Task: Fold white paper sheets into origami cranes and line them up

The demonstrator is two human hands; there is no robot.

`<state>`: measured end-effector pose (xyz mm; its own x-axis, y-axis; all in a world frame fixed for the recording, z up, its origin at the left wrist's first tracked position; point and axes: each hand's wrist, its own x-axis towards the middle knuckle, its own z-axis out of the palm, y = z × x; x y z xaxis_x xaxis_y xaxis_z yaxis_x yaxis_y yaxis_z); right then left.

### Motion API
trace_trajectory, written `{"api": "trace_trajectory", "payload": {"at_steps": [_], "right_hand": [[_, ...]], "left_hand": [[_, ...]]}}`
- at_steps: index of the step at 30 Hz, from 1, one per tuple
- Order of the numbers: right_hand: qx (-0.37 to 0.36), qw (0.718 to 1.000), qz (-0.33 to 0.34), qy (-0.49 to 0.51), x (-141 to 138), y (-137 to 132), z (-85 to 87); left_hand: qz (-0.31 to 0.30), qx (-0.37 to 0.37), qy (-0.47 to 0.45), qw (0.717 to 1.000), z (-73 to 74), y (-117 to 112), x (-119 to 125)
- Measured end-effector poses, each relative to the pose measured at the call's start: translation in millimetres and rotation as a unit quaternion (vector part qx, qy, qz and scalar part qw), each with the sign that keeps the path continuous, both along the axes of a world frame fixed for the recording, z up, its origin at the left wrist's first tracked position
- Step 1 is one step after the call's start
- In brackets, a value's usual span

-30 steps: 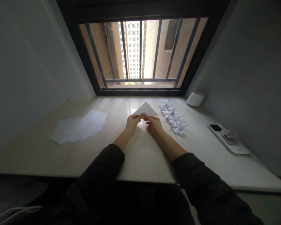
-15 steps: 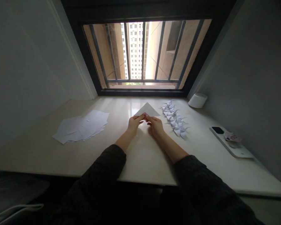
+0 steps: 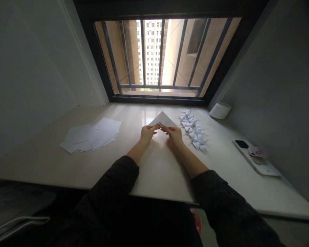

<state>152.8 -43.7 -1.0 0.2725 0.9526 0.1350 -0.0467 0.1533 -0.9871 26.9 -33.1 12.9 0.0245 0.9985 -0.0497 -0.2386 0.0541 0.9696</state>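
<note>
Both forearms [image 3: 194, 161] reach over the counter [image 3: 159, 171] toward the window [image 3: 151, 55], converging before its middle. The left hand [image 3: 146, 134] and right hand [image 3: 176, 135] nearly meet, thumb and forefinger of each clamped on the near side of a white paper triangle [image 3: 162, 118], the other fingers curled. The counter's front edge, farthest from the window, passes below the forearms. Left of the window's middle, a broad stretch of counter separates the left hand from loose sheets [image 3: 103, 133]; right of it, folded paper figures [image 3: 193, 128] lie just beside the triangle and near the right hand. The triangle sits before the window's middle, apex pointing at the window, its long axis running side to side, parallel to the window's lower edge.
</note>
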Motion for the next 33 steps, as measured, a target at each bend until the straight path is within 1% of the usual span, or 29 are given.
{"api": "trace_trajectory", "payload": {"at_steps": [5,9,13,20,24,28,33], "right_hand": [[0.005,1.000,-0.018,-0.003,1,0,0.4],[0.016,0.998,-0.052,0.011,4,2,0.0],[0.020,0.998,-0.058,0.013,7,4,-0.3],[0.025,0.997,-0.077,0.004,13,4,0.8],[0.016,0.998,-0.058,0.017,13,3,1.4],[0.013,0.999,-0.021,0.034,12,1,2.5],[0.007,0.999,0.021,0.041,12,1,2.3]], "left_hand": [[-0.002,-0.009,-0.004,1.000,2.7,-1,0],[0.015,-0.021,-0.009,1.000,4.0,0,-1],[0.024,-0.027,-0.013,0.999,3.1,2,-2],[0.057,-0.035,-0.020,0.998,1.9,5,-5],[0.072,-0.032,-0.021,0.997,0.7,7,-5],[0.090,-0.033,-0.025,0.995,1.0,8,-7],[0.095,-0.039,-0.042,0.994,2.7,8,-9]]}}
